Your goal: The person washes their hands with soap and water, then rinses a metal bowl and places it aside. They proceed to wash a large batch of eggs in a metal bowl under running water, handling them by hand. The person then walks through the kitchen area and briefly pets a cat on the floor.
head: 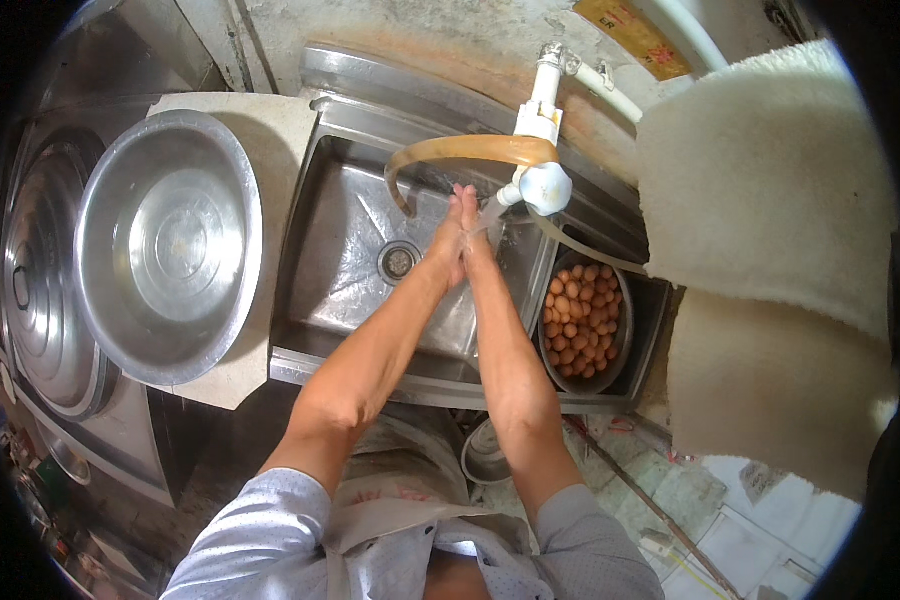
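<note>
Palm against palm, my left hand (445,241) and my right hand (475,238) meet under a running stream of water (487,214). Their fingers point away from me and lie close together, with no object visible between them. The water comes from the spout of a white tap (546,187) just right of the fingertips. A brownish hose (465,148) arches from the tap over the basin, left of my fingers. Below both hands is a stainless-steel sink (330,247), with its drain strainer (399,262) left of my left wrist.
A round pot (625,337) of brown eggs (581,315) stands in the right-hand compartment. Left of the sink, a wide metal basin (180,225) rests on a pale board (270,150), beside a large metal lid (49,277). Thick pale cloth (765,187) hangs at right. A stick (645,499) lies low right.
</note>
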`<action>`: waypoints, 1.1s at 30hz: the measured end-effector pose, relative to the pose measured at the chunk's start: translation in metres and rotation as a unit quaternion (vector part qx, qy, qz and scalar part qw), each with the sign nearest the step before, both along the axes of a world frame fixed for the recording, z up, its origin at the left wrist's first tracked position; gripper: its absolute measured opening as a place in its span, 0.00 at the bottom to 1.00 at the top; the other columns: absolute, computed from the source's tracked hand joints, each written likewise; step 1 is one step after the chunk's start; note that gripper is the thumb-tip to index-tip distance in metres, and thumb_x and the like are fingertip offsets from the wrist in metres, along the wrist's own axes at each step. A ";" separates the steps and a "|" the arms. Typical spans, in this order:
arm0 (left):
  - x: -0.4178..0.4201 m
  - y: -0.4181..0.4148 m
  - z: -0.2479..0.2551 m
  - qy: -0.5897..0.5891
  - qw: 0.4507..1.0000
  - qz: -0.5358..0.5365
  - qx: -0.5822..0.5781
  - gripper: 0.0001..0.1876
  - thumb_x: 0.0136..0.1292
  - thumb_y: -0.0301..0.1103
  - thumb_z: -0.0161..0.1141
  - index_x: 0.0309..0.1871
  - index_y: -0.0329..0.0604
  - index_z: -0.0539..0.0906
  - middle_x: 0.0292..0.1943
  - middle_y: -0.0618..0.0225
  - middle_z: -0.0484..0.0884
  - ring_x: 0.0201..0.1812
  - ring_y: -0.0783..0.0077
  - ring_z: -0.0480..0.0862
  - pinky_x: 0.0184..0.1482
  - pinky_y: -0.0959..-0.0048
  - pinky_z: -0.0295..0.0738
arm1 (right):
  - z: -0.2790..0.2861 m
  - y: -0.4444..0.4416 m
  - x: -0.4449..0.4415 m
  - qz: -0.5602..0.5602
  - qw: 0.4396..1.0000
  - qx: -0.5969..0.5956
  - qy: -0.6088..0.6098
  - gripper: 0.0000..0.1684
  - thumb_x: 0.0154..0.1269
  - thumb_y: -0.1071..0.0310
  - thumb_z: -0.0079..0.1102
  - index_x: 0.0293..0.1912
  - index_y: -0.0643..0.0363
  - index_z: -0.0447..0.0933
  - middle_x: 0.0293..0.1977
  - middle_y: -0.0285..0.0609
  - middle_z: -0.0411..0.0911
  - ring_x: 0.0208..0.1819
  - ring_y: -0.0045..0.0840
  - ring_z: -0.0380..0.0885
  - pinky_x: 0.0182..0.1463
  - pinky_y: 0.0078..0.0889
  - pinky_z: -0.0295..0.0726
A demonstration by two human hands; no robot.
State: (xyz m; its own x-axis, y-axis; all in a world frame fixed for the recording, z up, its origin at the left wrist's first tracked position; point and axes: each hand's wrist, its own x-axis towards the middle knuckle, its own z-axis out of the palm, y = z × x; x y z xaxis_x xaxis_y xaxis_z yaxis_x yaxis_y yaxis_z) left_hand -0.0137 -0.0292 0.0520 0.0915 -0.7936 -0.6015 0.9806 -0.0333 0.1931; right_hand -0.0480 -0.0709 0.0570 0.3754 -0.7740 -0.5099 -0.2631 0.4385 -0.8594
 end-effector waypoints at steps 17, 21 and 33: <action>0.008 0.022 -0.073 -0.102 0.989 -0.106 0.004 0.48 0.66 0.71 0.41 0.77 0.42 0.49 0.74 0.55 0.57 0.69 0.50 0.62 0.68 0.46 0.56 | -0.011 0.047 -0.016 0.092 0.994 -0.049 -0.032 0.42 0.72 0.37 0.33 0.70 0.60 0.60 0.70 0.47 0.56 0.73 0.35 0.50 0.74 0.36 0.45; -0.027 0.010 -0.008 -0.066 0.996 -0.027 0.058 0.43 0.68 0.69 0.42 0.72 0.40 0.60 0.65 0.52 0.69 0.61 0.59 0.69 0.64 0.56 0.64 | -0.032 0.013 -0.045 0.061 0.996 -0.050 -0.038 0.38 0.72 0.41 0.36 0.68 0.60 0.62 0.67 0.47 0.59 0.70 0.35 0.54 0.72 0.36 0.51; 0.017 0.022 -0.015 0.078 0.993 -0.052 -0.077 0.28 0.65 0.64 0.52 0.52 0.48 0.75 0.48 0.60 0.80 0.43 0.52 0.81 0.39 0.50 0.80 | -0.001 0.032 0.011 0.032 0.943 -0.268 0.197 0.21 0.72 0.61 0.47 0.59 0.60 0.72 0.49 0.49 0.76 0.54 0.37 0.74 0.59 0.38 0.71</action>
